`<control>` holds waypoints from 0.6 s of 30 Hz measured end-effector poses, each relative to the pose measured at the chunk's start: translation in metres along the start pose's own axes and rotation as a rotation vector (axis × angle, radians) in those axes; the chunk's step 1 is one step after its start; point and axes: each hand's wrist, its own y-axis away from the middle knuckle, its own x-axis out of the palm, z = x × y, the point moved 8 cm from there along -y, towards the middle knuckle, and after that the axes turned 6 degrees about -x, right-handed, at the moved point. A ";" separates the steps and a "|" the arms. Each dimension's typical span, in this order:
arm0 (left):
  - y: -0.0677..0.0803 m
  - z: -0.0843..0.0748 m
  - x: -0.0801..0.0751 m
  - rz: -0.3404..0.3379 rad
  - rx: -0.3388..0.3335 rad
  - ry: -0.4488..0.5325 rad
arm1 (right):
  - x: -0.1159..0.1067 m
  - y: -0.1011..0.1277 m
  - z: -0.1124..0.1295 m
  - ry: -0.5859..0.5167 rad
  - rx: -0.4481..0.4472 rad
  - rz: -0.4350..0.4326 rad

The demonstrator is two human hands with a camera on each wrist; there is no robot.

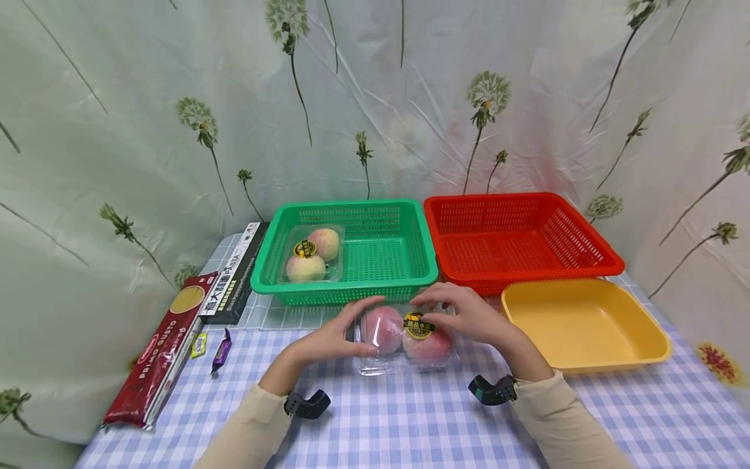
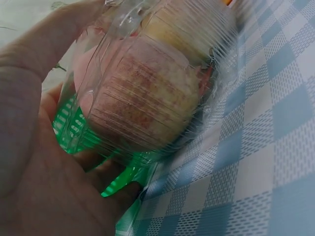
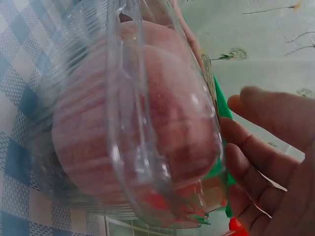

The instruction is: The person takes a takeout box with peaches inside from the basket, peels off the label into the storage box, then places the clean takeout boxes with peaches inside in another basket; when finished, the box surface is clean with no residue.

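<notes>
A clear plastic box of peaches with a black and gold label lies on the checked cloth in front of the green basket. Its two pink peaches show through the plastic, one close up in the left wrist view as a peach. My left hand grips the box's left end, thumb along the front and fingers round the back. Over the right part of the lid is my right hand, its fingers loosely bent and fingertips right at the lid by the label. In the right wrist view, those fingers appear beside the lid.
The green basket holds another peach box. Beside it stand a red basket and a yellow tray. At left lie a black and white pasta box, a red pasta pack and two small wrapped sweets.
</notes>
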 end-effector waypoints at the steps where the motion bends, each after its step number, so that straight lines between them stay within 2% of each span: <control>1: 0.000 0.000 0.000 0.002 0.005 0.004 | 0.002 0.000 0.000 -0.001 -0.002 0.012; 9: 0.000 0.003 0.002 -0.004 0.012 0.020 | 0.014 -0.001 -0.002 0.056 -0.019 0.071; 18: -0.002 -0.001 0.002 0.005 0.009 0.039 | 0.014 -0.001 0.000 0.081 -0.013 0.055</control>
